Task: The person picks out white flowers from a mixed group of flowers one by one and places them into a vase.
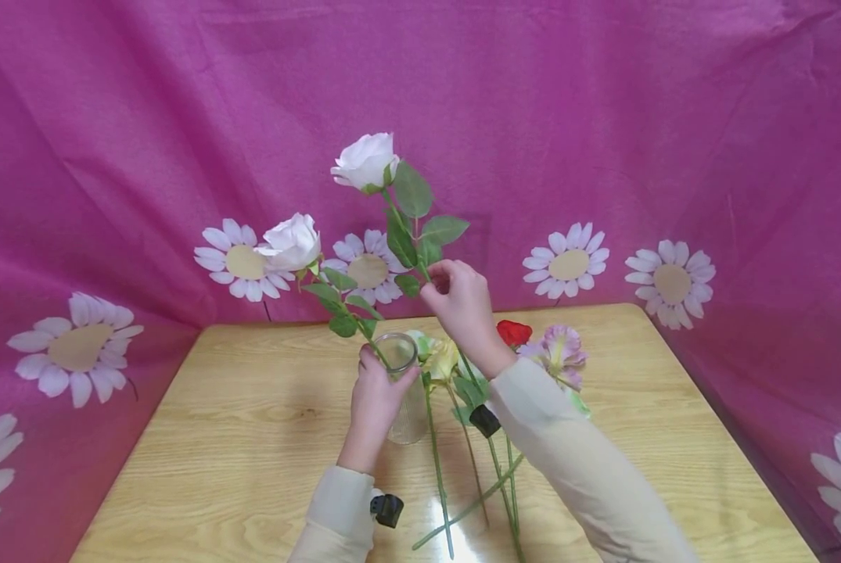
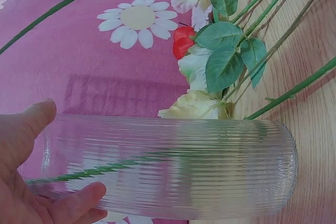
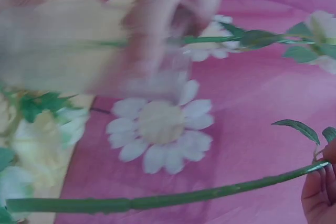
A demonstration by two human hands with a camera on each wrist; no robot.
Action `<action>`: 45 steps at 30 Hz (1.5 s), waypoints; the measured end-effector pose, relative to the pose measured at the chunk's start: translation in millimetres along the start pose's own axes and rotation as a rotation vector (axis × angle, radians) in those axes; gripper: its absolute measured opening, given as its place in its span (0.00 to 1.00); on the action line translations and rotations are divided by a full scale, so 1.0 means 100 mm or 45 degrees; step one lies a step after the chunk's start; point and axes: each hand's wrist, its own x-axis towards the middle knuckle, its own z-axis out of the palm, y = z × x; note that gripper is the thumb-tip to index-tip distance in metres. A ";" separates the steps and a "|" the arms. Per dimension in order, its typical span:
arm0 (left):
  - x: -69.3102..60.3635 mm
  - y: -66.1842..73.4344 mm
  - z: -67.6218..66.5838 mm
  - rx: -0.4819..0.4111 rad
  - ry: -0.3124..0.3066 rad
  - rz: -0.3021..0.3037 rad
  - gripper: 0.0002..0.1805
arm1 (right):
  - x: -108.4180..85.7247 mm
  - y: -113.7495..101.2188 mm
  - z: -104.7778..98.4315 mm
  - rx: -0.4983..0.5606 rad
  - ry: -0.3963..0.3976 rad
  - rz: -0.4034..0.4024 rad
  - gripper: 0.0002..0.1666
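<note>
A clear ribbed glass vase (image 1: 407,418) stands upright on the table, and my left hand (image 1: 378,399) grips it near the rim. One white rose (image 1: 292,244) leans left out of the vase; its green stem (image 2: 89,172) shows through the glass in the left wrist view. Above and right of the rim, my right hand (image 1: 462,301) pinches a second white rose (image 1: 367,162) by its leafy stem. The bare lower stem (image 3: 210,192) of that rose hangs free of the vase in the right wrist view, where the left hand is blurred.
Right of the vase lie several loose flowers on the wooden table (image 1: 237,453): a yellow one (image 1: 441,358), a red one (image 1: 514,333) and a pink-purple one (image 1: 562,352). Their stems (image 1: 437,469) cross toward the front edge. Behind hangs a magenta cloth (image 1: 603,117) printed with daisies.
</note>
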 end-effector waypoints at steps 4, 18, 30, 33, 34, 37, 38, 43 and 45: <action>0.01 -0.01 0.01 -0.007 0.008 0.001 0.44 | 0.05 -0.13 -0.01 0.056 0.044 -0.070 0.09; 0.01 -0.02 0.01 -0.022 -0.053 -0.038 0.46 | 0.17 -0.47 0.03 0.202 0.141 -0.201 0.09; 0.02 -0.03 0.01 -0.028 -0.047 -0.050 0.47 | 0.16 -0.60 0.08 0.332 0.270 -0.270 0.08; 0.02 -0.02 0.00 -0.022 -0.060 -0.071 0.47 | 0.14 -0.60 0.10 0.374 0.296 -0.290 0.07; 0.02 -0.02 0.00 -0.018 -0.059 -0.072 0.47 | 0.14 -0.60 0.11 0.389 0.298 -0.295 0.07; 0.01 -0.01 0.00 -0.020 -0.057 -0.077 0.46 | 0.12 -0.60 0.14 0.421 0.292 -0.293 0.07; 0.00 -0.01 0.00 -0.022 -0.060 -0.079 0.46 | 0.11 -0.59 0.15 0.430 0.281 -0.286 0.07; 0.00 -0.01 0.00 -0.015 -0.055 -0.054 0.45 | 0.06 -0.54 0.21 0.406 0.220 -0.239 0.07; -0.01 -0.02 0.00 -0.016 -0.040 -0.025 0.45 | 0.04 -0.51 0.23 0.380 0.201 -0.234 0.07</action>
